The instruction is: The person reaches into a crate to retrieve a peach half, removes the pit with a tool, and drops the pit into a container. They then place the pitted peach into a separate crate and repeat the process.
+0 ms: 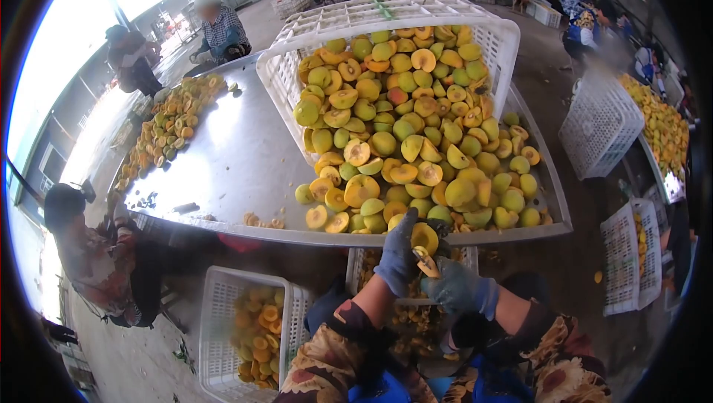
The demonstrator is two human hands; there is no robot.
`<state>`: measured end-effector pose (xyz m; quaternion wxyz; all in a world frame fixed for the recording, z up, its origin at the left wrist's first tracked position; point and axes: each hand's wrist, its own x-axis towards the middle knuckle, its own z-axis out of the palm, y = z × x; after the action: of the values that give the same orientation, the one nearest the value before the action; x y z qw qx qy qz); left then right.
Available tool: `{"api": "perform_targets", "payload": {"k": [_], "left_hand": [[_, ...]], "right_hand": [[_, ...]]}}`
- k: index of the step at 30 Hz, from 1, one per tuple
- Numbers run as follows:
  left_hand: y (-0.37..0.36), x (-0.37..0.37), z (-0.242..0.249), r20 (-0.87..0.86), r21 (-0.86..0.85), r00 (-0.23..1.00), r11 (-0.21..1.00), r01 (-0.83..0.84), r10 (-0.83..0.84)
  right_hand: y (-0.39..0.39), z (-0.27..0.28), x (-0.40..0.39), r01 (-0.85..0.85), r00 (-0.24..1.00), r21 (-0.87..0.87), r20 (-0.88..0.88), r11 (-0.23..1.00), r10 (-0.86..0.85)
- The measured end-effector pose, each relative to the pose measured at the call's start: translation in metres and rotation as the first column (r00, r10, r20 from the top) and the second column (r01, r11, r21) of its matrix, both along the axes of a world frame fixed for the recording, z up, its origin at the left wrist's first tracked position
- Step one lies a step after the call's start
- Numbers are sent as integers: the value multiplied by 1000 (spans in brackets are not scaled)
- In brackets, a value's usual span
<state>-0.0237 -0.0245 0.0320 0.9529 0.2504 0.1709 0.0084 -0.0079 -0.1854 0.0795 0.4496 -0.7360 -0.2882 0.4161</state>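
Note:
My left hand (pixel 399 256), in a blue-grey glove, is closed around a yellow peach half (pixel 425 238), its cut face partly showing. My right hand (pixel 459 288), gloved too, grips a small tool with a wooden handle (pixel 428 266). The tool's upper end meets the lower edge of the peach half; its tip is too small to make out. Both hands are just over the near edge of the metal table (pixel 223 147). Beyond them lies a large heap of halved peaches (pixel 401 135), spilling from a white plastic crate (pixel 503 50) tipped on its side.
Below my hands stands a crate (pixel 355 265) with scraps in it. Another white crate (pixel 212 329) at left holds peach halves. A second pile of fruit (pixel 174 117) lies at the table's left. People sit around; one person (pixel 96 254) is close at left. More crates (pixel 601 124) stand right.

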Motion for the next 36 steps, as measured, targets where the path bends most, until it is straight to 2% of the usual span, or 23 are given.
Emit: {"api": "perform_targets", "payload": {"k": [2, 3, 5, 7, 9, 11, 13, 14, 15, 18, 19, 22, 23, 24, 26, 28, 29, 30, 31, 32, 34, 35, 36], "left_hand": [[-6, -4, 14, -7, 109, 997, 991, -74, 75], [-5, -4, 15, -11, 129, 996, 988, -86, 88], [4, 0, 4, -35, 28, 999, 1000, -11, 12], [12, 0, 5, 29, -49, 999, 998, 26, -24], [13, -1, 8, 81, -127, 997, 992, 11, -1], [11, 1, 3, 99, -127, 995, 992, 8, 4], [10, 2, 3, 123, -93, 992, 996, 16, -5], [9, 4, 1, 108, -29, 994, 1000, -4, 8], [9, 2, 4, 109, 82, 994, 996, -19, 10], [2, 9, -17, 77, 444, 991, 886, -133, 110], [0, 4, -3, 68, 462, 993, 879, -120, 100], [9, -8, 12, 124, 538, 990, 834, -125, 69], [14, -18, 29, 115, 577, 990, 806, -131, 79], [26, -32, 46, 56, 644, 996, 760, -88, 68], [50, -55, 52, 86, 747, 973, 632, -207, 216], [84, -89, 67, -65, 792, 946, 594, -145, 318], [108, -108, 57, -84, 889, 922, 447, -102, 378], [132, -128, 50, -87, 957, 894, 287, -47, 440], [147, -150, 63, -211, 977, 851, 81, 196, 481], [158, -166, 72, -310, 892, 778, -115, 436, 546], [164, -180, 77, -410, 638, 639, -296, 711, 651], [165, -185, 78, -432, 464, 556, -353, 812, 710], [166, -178, 78, -378, 530, 631, -401, 747, 677]], "right_hand": [[-4, -21, -2, -22, 930, 63, 367, 998, -3], [-7, -26, -2, -48, 899, -1, 436, 999, 44], [-16, -39, -1, -90, 820, -137, 552, 986, 151], [-37, -78, 1, -143, 608, -217, 750, 966, 259], [-41, -79, 3, -109, 548, -300, 778, 948, 309], [-37, -46, 5, -15, 675, -385, 677, 923, 293], [-44, -81, 15, 101, 669, -645, 608, 758, 428], [-46, -97, 20, 153, 660, -741, 569, 654, 490], [-47, -102, 18, 157, 668, -772, 543, 616, 509], [-42, -132, 13, 134, 644, -795, 523, 591, 558], [-46, -146, 10, 125, 634, -799, 520, 588, 572], [-62, -209, 12, -141, 520, -922, 242, 362, 819], [-55, -190, 9, -113, 501, -936, 235, 333, 833], [-50, -169, 10, -100, 496, -932, 258, 349, 829], [-46, -143, 10, -76, 489, -922, 297, 379, 820], [-64, -165, 10, -149, 423, -903, 311, 403, 851], [-68, -173, 10, -181, 395, -889, 326, 421, 859], [-66, -172, 12, -122, 411, -886, 365, 447, 835], [-63, -166, 13, -66, 423, -882, 399, 466, 814], [-59, -159, 14, -51, 470, -842, 454, 536, 757], [-52, -136, 15, -50, 588, -700, 556, 713, 587], [-47, -116, 12, -103, 616, -658, 546, 746, 567], [-41, -96, 9, -155, 645, -613, 531, 775, 549]]}}
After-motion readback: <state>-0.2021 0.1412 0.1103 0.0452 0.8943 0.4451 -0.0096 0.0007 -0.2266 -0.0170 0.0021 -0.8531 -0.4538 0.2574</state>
